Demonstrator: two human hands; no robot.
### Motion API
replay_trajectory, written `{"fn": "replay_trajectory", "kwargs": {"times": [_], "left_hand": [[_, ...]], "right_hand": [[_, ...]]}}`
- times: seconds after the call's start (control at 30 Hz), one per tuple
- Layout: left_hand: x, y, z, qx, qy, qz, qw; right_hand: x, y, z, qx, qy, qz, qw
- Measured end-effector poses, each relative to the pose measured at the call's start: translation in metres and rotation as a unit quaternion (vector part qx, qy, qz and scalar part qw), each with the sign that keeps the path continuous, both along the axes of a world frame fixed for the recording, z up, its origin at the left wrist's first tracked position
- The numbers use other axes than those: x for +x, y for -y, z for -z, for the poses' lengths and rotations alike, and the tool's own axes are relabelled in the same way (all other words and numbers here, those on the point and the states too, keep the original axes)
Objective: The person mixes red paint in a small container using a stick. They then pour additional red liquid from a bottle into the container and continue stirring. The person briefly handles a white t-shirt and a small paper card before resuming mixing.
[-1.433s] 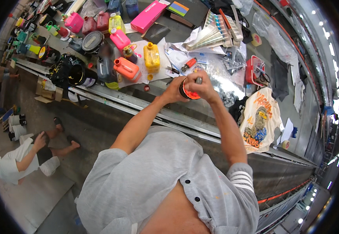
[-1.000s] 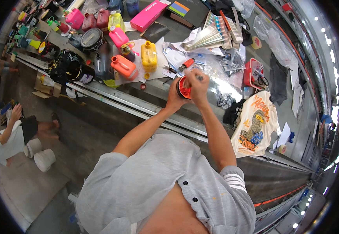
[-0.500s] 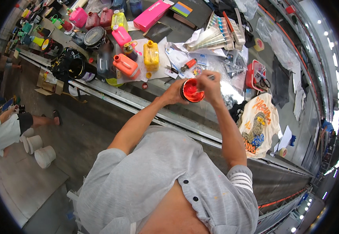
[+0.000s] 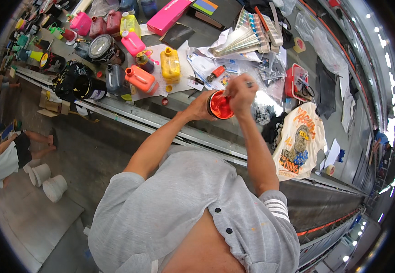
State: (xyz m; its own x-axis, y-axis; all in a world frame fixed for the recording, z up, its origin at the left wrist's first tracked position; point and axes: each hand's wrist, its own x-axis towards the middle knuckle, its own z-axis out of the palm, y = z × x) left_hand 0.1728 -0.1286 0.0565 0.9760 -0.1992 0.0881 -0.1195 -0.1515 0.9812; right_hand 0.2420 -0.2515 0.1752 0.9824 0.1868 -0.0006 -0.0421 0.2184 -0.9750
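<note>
Landmark: the yellow jug, boxy, moulded plastic, upright on the grey, smooth tabletop. The cup, round with a dark rim, is held off to the right of the yellow jug and nearer the person, tilted so that its mouth shows. Its inner wall is coated with glossy, wet red paint. Left hand: wrapped around the cup's left side. Right hand: closed in a fist on a slim handle, whose grey end protrudes; the fist is at the cup's right rim. The handle's lower part is mostly hidden.

Left of the yellow jug leans an orange jug, also plastic. Right of it lie creased papers and a red tool. Farther right are fanned card strips and a rumpled cream cloth with a printed figure.
</note>
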Motion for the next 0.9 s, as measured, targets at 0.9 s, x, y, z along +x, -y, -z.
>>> {"fn": "replay_trajectory", "kwargs": {"times": [0.9], "left_hand": [[0.008,-0.003,-0.002,0.007,0.049,-0.019,0.999]], "right_hand": [[0.008,-0.003,-0.026,-0.038,0.053,-0.002,0.998]]}}
